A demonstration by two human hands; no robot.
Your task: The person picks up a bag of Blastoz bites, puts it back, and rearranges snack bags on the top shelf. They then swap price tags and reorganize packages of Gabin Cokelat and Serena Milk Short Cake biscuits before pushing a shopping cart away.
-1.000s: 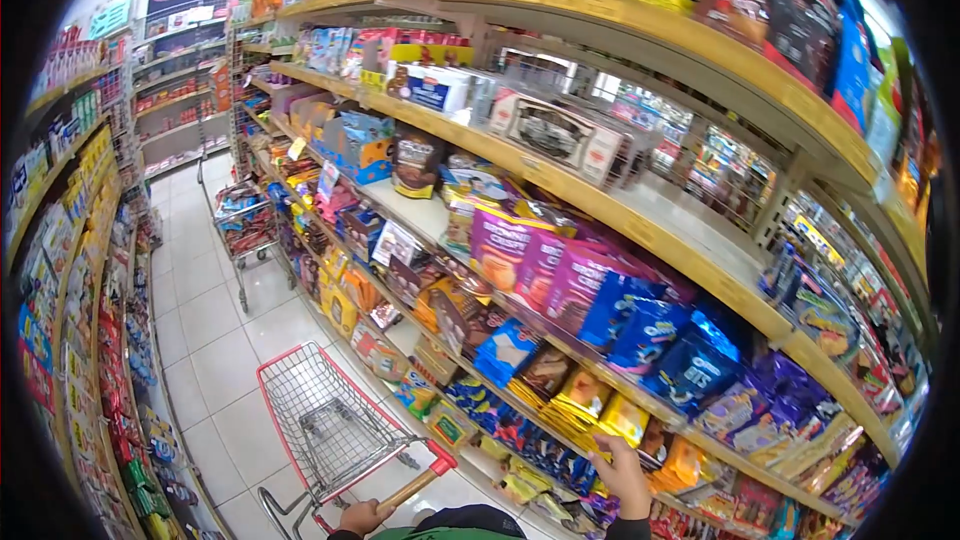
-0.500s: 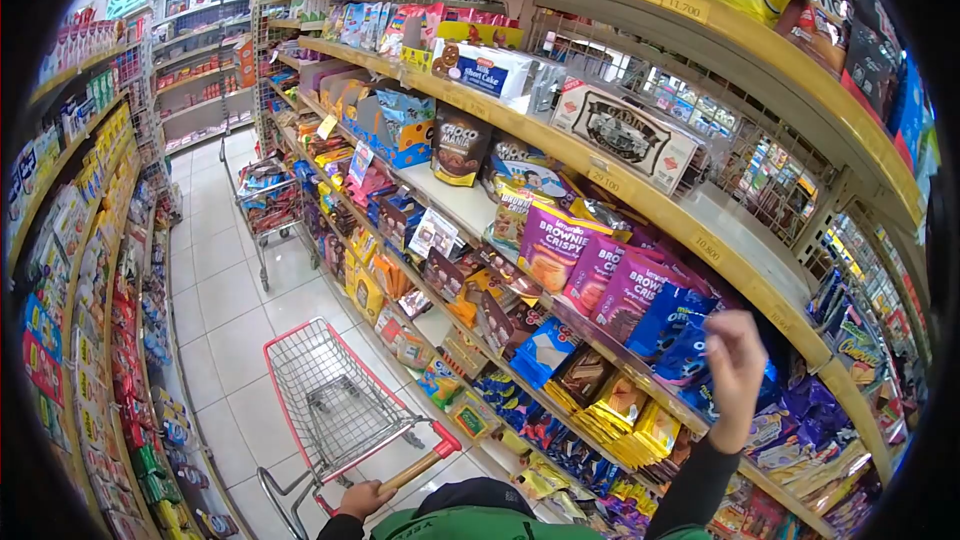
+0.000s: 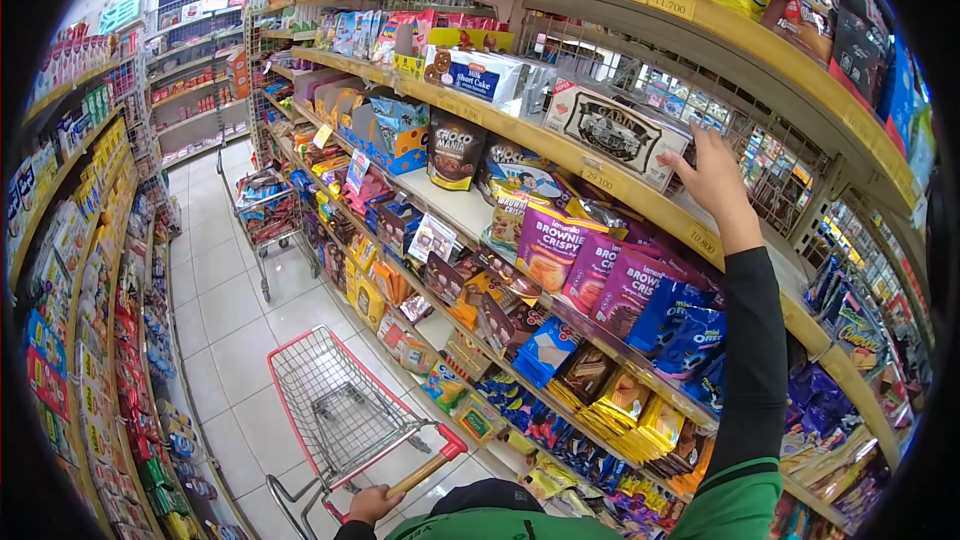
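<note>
My left hand (image 3: 372, 503) is wrapped round the wooden handle (image 3: 418, 474) of a shopping cart (image 3: 345, 405), whose wire basket holds no goods. My right hand (image 3: 715, 180) reaches up to the shelf with its fingers apart. Its thumb and fingertips are right at the right end of a white Gabin biscuit box (image 3: 612, 138). That box lies on the shelf behind a yellow price rail (image 3: 560, 145). Below my right arm stand purple Brownie Crispy pouches (image 3: 550, 245) and blue Oreo packs (image 3: 690, 335).
A second cart (image 3: 268, 205) loaded with packets stands farther down the tiled aisle (image 3: 215, 325). Packed shelves (image 3: 95, 340) line the left side. On the right shelving are a Choco Mania pouch (image 3: 455, 152) and a Milk Short Cake pack (image 3: 470, 75).
My right hand has risen from in front of the blue Oreo packs to the right end of the Gabin box, and its fingers have spread. My left hand stays on the cart handle.
</note>
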